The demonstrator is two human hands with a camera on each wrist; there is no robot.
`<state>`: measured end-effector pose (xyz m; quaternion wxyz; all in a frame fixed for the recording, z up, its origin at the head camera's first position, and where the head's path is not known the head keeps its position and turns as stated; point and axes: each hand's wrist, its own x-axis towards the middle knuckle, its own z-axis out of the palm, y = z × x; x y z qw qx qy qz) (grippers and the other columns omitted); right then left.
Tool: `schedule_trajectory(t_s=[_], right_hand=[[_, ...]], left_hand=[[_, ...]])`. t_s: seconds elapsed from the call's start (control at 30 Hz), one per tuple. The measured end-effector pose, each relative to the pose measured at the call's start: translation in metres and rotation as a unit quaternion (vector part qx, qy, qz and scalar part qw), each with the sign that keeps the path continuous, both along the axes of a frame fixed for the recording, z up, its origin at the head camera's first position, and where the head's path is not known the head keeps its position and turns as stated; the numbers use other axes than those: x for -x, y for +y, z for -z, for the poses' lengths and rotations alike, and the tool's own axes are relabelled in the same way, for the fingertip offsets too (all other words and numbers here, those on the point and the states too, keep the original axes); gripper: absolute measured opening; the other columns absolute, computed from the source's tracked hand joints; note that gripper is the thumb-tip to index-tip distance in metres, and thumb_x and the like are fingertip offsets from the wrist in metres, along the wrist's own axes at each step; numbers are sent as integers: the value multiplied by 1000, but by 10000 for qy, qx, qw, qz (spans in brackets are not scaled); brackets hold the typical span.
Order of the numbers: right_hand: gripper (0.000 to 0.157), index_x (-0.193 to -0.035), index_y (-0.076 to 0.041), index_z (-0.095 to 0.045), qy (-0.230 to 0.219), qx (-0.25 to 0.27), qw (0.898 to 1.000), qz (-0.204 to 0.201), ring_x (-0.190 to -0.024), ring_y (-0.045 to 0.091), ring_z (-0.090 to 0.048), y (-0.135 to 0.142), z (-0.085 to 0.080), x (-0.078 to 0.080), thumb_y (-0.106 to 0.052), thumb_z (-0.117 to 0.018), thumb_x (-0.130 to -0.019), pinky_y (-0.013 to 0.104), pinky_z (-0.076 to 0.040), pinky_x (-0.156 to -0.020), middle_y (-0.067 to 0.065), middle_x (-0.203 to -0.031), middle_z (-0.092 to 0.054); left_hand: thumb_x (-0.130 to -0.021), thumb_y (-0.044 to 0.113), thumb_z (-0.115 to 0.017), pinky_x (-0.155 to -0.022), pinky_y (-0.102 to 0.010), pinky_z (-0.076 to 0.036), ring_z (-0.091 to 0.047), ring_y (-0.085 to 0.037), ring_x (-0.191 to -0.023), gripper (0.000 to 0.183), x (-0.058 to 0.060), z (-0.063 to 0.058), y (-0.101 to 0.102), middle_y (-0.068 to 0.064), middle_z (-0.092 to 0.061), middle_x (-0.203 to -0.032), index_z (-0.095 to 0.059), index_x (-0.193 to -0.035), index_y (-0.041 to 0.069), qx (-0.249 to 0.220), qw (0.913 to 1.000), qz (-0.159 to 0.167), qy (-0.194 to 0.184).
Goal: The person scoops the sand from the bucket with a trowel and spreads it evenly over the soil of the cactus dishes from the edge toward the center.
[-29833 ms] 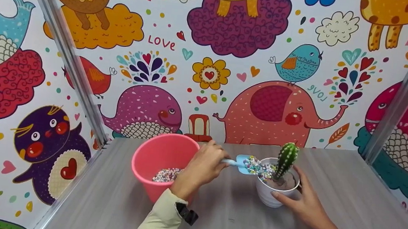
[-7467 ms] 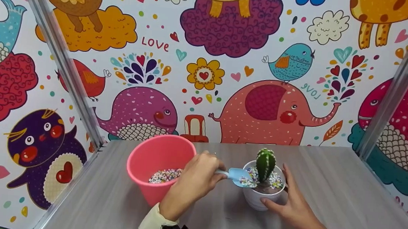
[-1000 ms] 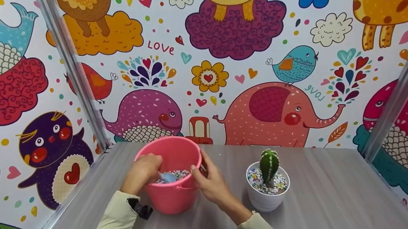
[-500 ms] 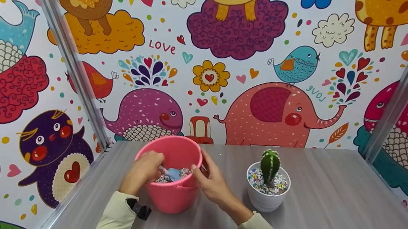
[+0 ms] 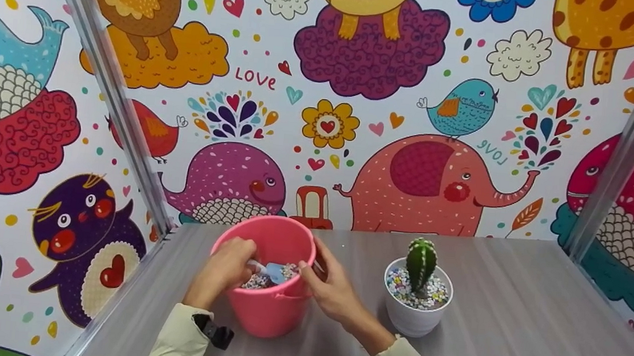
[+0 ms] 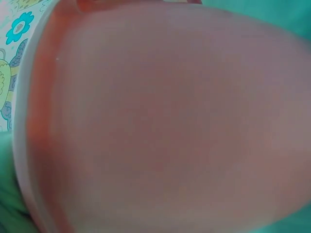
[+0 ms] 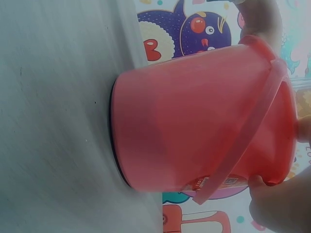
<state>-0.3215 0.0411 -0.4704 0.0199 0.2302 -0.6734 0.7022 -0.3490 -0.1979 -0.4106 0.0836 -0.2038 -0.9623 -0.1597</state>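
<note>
My left hand (image 5: pixel 226 265) reaches over the near left rim of the pink bucket (image 5: pixel 267 317) and grips the handle of a small light blue scoop (image 5: pixel 275 273). The scoop's blade rests among multicoloured pebbles (image 5: pixel 257 281) inside. With thumb and fingers my right hand (image 5: pixel 330 288) holds the bucket's right rim. The bucket's wall (image 6: pixel 170 121) fills most of the left wrist view, so that hand is hidden there. To the right, a white pot (image 5: pixel 416 321) holds an upright green cactus (image 5: pixel 421 264), ringed by pebbles over the soil.
The bucket and pot stand on a grey wood-grain table (image 5: pixel 517 316). A patterned back wall (image 5: pixel 320 144) rises behind it, and metal posts (image 5: pixel 123 98) edge the sides. The bucket's handle strap (image 7: pixel 243 141) hangs down its side in the right wrist view.
Pebbles have spread over most of the pot's soil. My right hand has gone from the pot to the bucket's rim; my left has brought the scoop back inside, where its blade has shifted slightly right.
</note>
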Motion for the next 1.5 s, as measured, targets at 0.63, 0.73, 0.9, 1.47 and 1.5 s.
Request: schedule_trajectory(t_s=[0.63,0.73,0.9,1.47,1.5], right_hand=[[83,-172,-11,-27,175,-644,9974,283,-161,39,-40,4,1,-1,-38,-71,-106,45,-44,-118,14,-176,-36],[85,-172,-12,-28,134,-644,9974,297,-160,38,-41,5,1,-1,-41,-72,-105,46,-45,-118,13,-176,-37],[85,-171,-13,-29,94,-644,9973,328,-160,37,-41,6,0,-1,-44,-72,-104,47,-45,-119,11,-176,-38],[80,-169,-8,-33,93,-599,9975,368,-158,36,-45,7,1,2,-36,-73,-105,44,-46,-118,13,-173,-42],[80,-169,-9,-34,63,-611,9973,390,-158,35,-46,7,1,2,-36,-73,-105,44,-47,-118,12,-172,-43]], left_hand=[[-87,-10,-76,-65,-29,-53,-62,-16,-74,16,-4,-8,-7,-7,-78,-85,-85,-93,2,-687,9963,58,-514],[-90,-6,-79,-69,-32,-56,-63,-18,-77,13,-6,-8,-8,-8,-79,-89,-85,-97,3,-900,9934,-121,-708],[-92,-2,-82,-75,-36,-61,-67,-18,-80,11,-11,-10,-12,-6,-81,-93,-86,-98,5,-1158,9913,-157,-610],[-92,4,-85,-74,-30,-59,-68,-15,-87,12,-38,-10,-24,-4,-82,-100,-86,-102,10,-1701,9837,-590,28],[-92,4,-85,-74,-31,-58,-68,-15,-87,12,-39,-9,-24,-4,-82,-100,-86,-102,11,-1699,9836,-596,89]])
